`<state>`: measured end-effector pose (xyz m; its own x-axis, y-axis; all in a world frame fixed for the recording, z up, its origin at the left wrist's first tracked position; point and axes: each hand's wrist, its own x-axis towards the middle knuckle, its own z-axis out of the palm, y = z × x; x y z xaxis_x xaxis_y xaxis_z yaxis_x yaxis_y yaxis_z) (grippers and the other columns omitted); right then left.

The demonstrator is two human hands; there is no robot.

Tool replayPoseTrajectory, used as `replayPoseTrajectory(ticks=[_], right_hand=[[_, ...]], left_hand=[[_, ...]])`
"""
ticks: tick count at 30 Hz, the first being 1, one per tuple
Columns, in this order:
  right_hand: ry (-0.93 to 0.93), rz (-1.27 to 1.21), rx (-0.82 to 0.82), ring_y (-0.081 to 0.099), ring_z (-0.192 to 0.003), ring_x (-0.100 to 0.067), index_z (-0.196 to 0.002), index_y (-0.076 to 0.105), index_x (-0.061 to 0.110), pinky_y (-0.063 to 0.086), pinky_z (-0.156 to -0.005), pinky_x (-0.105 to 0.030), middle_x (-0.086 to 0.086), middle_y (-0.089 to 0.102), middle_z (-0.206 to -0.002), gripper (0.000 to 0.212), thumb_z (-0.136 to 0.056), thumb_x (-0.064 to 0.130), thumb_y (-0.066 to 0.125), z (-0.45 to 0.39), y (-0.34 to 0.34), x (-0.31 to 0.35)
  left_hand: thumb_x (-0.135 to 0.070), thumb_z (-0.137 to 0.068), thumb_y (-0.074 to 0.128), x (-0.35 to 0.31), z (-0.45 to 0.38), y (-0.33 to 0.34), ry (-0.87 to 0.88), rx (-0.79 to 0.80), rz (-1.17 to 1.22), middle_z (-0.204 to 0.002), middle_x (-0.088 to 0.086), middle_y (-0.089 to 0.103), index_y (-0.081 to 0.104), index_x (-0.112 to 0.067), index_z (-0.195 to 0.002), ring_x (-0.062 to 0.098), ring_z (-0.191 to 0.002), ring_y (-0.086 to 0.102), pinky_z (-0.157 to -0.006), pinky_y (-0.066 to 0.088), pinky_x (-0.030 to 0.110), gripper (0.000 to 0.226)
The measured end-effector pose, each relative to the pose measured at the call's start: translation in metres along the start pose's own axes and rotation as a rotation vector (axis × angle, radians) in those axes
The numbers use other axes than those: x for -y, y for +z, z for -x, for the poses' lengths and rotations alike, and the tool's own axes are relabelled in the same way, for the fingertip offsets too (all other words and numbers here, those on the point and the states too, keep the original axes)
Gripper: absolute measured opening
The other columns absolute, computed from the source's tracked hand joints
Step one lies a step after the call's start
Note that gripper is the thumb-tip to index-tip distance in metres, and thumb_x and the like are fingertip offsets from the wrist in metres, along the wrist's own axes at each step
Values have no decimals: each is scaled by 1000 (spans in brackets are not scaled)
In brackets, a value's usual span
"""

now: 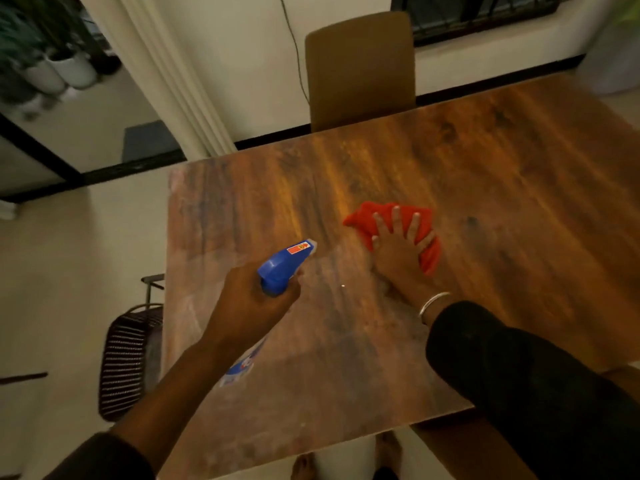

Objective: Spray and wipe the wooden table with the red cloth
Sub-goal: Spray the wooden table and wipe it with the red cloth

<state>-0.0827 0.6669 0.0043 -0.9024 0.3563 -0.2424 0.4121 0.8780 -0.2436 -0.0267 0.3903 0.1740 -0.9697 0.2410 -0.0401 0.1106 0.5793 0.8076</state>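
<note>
The wooden table [502,188] fills the middle and right of the head view. My left hand [252,299] is closed around a spray bottle [284,265] with a blue trigger head, held above the table's left part with the nozzle aimed toward the middle. The bottle's body is mostly hidden under my forearm. A crumpled red cloth [363,216] lies on the table's middle. My right hand [398,251] presses flat on the cloth with fingers spread, and a metal bangle sits on that wrist.
A brown chair [360,67] stands at the table's far edge. A dark wicker chair [124,362] is tucked at the left side. White plant pots [62,72] stand on the floor at the far left. A curtain [166,74] hangs behind the table's left corner.
</note>
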Motion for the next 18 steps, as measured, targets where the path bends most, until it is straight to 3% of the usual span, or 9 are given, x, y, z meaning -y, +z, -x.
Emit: replayPoseTrajectory(ticks=[5, 7, 9, 11, 13, 18], right_hand=[[-505, 162, 94, -7, -161, -41, -165, 18, 47, 2, -122, -75, 4, -3, -177, 56, -111, 44, 34, 43, 48, 100], [-556, 180, 122, -4, -162, -38, -164, 19, 47, 4, -123, -73, 5, -1, -177, 54, -112, 45, 32, 43, 47, 104], [-502, 181, 76, 0, -162, -36, -165, 19, 46, 6, -124, -71, 5, 2, -177, 53, -113, 45, 31, 30, 38, 91], [-350, 125, 42, 1, -162, -37, -165, 21, 43, 7, -124, -72, 4, 3, -177, 54, -113, 44, 32, 16, 25, 70], [-184, 35, 19, 0, -162, -38, -166, 24, 39, 7, -123, -73, 2, 5, -177, 54, -113, 42, 33, 7, 13, 44], [-39, -9, -31, 0, -162, -38, -165, 25, 39, 6, -123, -73, 1, 7, -177, 54, -112, 43, 33, 17, 16, 22]], left_hand=[[-24, -85, 73, 40, 12, -39, -94, -62, 22, -72, 16, 72, 69, -13, -91, 37, -70, 70, -67, 57, 55, 13], [-31, -84, 71, 50, 20, -53, -75, -42, -1, -72, 4, 73, 71, -20, -99, 28, -66, 71, -69, 60, 48, 19], [-35, -84, 70, 55, 33, -64, -58, -8, 4, -71, -9, 73, 68, -34, -106, 21, -62, 70, -64, 59, 33, 22], [-30, -86, 70, 63, 45, -74, -55, 3, 2, -70, -4, 73, 63, -42, -105, 23, -63, 68, -59, 56, 30, 23], [-25, -87, 71, 75, 57, -83, -63, 7, -31, -69, 4, 70, 63, -43, -102, 22, -63, 67, -60, 54, 31, 25], [-25, -85, 74, 117, 98, -107, -107, 92, -60, -75, -10, 70, 61, -43, -82, 15, -61, 66, -58, 53, 20, 22]])
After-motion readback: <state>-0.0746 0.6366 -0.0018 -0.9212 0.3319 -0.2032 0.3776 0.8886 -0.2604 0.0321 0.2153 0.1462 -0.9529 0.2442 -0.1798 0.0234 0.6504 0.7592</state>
